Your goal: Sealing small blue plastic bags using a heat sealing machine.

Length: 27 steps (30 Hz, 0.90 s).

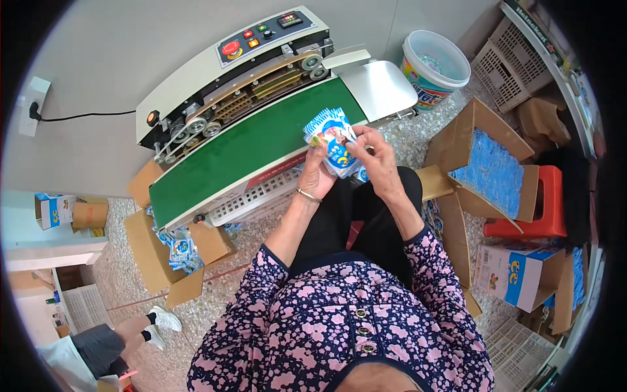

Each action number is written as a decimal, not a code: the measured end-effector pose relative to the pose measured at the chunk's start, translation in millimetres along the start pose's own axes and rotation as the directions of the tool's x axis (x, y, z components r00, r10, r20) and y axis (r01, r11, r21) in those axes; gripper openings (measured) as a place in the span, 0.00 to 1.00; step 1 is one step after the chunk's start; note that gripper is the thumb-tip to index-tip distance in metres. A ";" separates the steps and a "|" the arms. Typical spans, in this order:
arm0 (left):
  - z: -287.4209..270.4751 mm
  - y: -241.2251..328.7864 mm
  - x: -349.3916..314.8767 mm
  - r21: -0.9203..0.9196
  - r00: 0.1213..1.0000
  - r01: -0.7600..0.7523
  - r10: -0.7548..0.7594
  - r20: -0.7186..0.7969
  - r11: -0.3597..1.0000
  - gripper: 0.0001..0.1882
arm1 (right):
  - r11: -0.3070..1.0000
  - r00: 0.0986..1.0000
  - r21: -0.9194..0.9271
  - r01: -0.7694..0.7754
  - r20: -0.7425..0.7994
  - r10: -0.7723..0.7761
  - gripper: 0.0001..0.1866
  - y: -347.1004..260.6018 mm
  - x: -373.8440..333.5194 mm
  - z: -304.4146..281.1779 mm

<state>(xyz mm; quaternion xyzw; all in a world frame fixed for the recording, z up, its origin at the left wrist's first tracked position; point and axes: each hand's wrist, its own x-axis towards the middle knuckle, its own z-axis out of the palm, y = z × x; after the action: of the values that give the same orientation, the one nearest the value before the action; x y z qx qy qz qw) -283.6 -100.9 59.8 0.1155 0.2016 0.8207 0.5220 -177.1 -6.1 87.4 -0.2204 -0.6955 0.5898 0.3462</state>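
Above my lap, in front of the sealing machine's green conveyor belt (248,147), I hold a blue and white plastic snack pouch (333,140) with a striped top edge. My left hand (315,173), with a bangle at its wrist, grips the pouch low on its left side. The fingers of my right hand (379,160) pinch its right side. Part of another blue and white packet (362,174) shows just under my right hand. Whether the pouch's top is sealed I cannot make out.
The band sealing machine (228,78) stands along the wall, with a metal plate (379,88) at its right end. A white bucket (436,65), a carton of blue packets (490,173) and a red stool (542,202) are right. An open carton (153,255) holds pouches left. Another person's legs (130,336) show lower left.
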 end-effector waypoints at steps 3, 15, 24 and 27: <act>0.8 -1.0 5.8 0.053 0.997 -0.057 0.060 -0.047 0.997 0.29 | 0.916 0.972 0.347 -0.201 -0.049 0.231 0.08 -1.4 2.2 -2.4; 10.1 2.1 14.8 0.141 0.984 -0.091 0.111 -0.142 0.986 0.23 | 0.949 0.971 0.224 -0.223 -0.035 0.236 0.13 0.5 13.4 -2.9; 16.6 7.9 12.3 0.131 0.980 -0.113 0.132 -0.147 0.985 0.24 | 0.826 0.916 0.417 -0.379 0.041 0.400 0.09 5.7 19.1 -21.3; 17.8 10.3 15.2 0.182 0.982 -0.119 0.142 -0.121 0.976 0.24 | 0.850 0.912 0.331 -0.411 0.156 0.380 0.10 9.4 23.3 -31.8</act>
<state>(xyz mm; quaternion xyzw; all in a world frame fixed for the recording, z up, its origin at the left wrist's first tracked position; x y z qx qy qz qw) -291.4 -87.3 80.0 0.1185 0.2989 0.8384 0.4400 -169.9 33.7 85.5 -0.2673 -0.5306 0.7732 0.2217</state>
